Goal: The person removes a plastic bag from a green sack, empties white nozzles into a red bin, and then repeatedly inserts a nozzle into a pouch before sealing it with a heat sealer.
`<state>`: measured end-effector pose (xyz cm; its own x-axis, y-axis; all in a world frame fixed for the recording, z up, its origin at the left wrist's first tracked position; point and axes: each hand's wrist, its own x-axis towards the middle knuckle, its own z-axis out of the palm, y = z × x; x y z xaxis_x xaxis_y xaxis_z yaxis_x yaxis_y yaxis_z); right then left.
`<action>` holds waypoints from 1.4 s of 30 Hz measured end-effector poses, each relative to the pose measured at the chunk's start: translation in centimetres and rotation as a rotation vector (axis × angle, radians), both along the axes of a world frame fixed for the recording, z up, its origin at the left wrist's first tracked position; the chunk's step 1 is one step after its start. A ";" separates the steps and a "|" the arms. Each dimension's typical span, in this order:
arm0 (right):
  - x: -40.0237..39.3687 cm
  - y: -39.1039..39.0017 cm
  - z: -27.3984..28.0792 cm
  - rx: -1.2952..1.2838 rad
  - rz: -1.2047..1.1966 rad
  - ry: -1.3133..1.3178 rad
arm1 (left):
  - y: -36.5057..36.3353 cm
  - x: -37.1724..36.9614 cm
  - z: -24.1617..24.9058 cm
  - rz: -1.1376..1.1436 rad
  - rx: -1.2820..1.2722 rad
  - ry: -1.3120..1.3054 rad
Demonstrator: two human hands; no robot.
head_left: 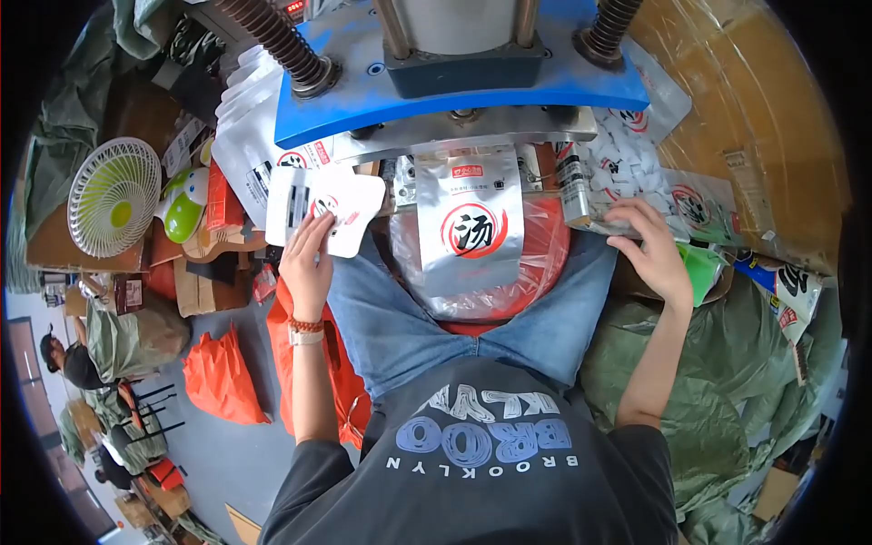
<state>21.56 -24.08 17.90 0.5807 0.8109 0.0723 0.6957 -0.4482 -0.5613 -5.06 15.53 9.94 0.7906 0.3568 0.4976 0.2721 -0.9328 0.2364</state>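
Silver pouch (470, 222) lies ahead of me between my 2 knees, its upper end beneath the front edge of the blue press (459, 104) and its lower part over a round red seat (548, 272) covered in clear plastic. My left hand (307, 243) reaches forward from a bent elbow, palm down, fingers close together and laid on the white pouches (350, 218) just beside the press; I can't tell whether that grip pinches them or merely rests on top. My right hand (647, 238) comes in from the other side, wrist bent inward, fingers curled at the near edge of the pouch stack (577, 195), thumb held apart below them, so that grip is loose and released. Neither hand is on the middle pouch. On its face I read a big black 汤 inside a red brushed ring, with a small red label above it whose lettering is too small for me to make out surely. The same kind of red ring shows on the pouches near both my hands. Upside down across my dark T-shirt (490, 454), I read BROOKLYN in small white capitals, with larger purple and white letters beside it. A reddish bracelet (306, 325) and a pale band (306, 338) circle my left wrist.
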 end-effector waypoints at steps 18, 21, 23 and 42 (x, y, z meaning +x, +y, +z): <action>-11.0 8.1 3.9 0.645 0.257 -0.079 | -13.1 0.9 8.2 -0.529 -0.578 0.011; -9.4 9.4 0.4 0.488 -0.042 0.047 | -13.5 4.2 3.7 -0.173 -1.184 0.183; -8.4 7.0 1.7 0.576 -0.071 0.031 | -13.3 6.4 3.1 -0.131 -1.471 -0.006; -2.2 1.0 -4.8 0.421 -0.416 0.139 | 0.0 1.9 -1.0 0.182 0.131 0.257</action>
<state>19.35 -23.05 13.09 0.8696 0.4324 0.2382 0.4175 -0.3867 -0.8223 -3.15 15.58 8.94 0.8257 0.4493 0.3410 0.4717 -0.8815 0.0192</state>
